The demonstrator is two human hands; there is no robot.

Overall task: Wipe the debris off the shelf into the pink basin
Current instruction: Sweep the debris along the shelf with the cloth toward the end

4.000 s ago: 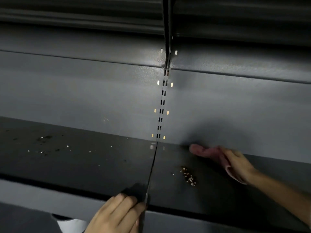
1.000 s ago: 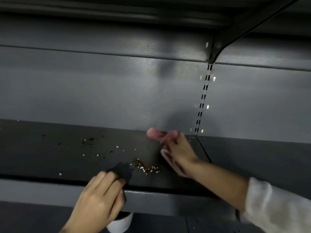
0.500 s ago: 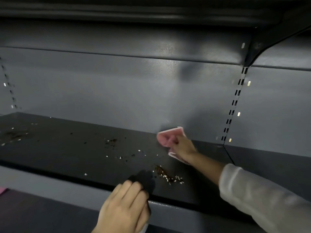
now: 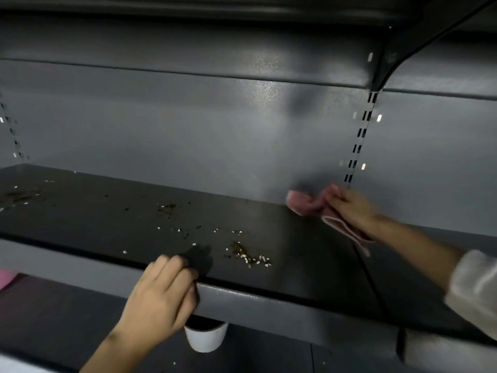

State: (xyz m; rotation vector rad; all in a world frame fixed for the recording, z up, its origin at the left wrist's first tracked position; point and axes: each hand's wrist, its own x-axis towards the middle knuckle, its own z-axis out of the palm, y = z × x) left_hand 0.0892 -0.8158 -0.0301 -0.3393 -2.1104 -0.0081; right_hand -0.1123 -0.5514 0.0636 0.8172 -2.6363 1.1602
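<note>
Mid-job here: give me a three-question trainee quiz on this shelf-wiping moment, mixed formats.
1. True or false: the right hand holds a pink cloth near the back wall of the shelf.
2. Multiple choice: where is the left hand? A) on the cloth B) at the shelf's front edge C) on the back wall
3. Fill in: the white container sits ___ the shelf's front edge, right of the left hand.

Key: 1 true; 2 B; 3 below. The crumb pile lies on the shelf between the hands, not yet wiped off.
</note>
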